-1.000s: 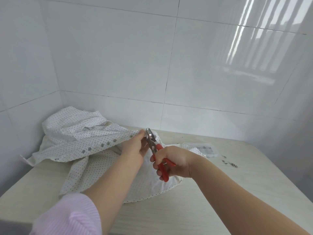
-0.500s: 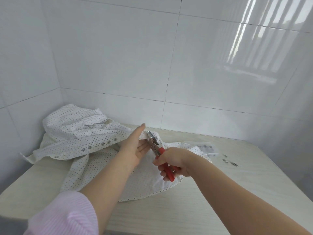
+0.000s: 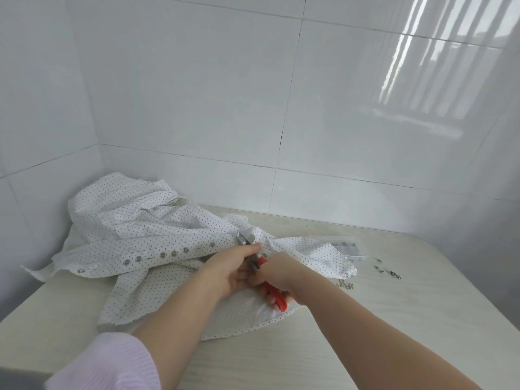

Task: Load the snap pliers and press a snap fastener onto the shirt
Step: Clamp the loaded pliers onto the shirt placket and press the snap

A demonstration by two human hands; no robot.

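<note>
Leftmost, the dotted shirt (image 3: 157,235) lies across the surface (image 3: 394,319). Its placket edge sits at the steel head of the snap pliers (image 3: 254,256), steadied by the left hand (image 3: 233,270); the right hand (image 3: 277,277) wraps the red handles. Pressing seems underway; next, probably a firm squeeze.

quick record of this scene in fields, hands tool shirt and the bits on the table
left hand: on the shirt, beside the pliers
right hand: gripping the red handles
snap pliers: metal head at the shirt's edge
shirt: white, dotted, crumpled on the table, row of snaps along one band
clear box: right of shirt
loose snaps: scattered near the box
table: pale wood
</note>
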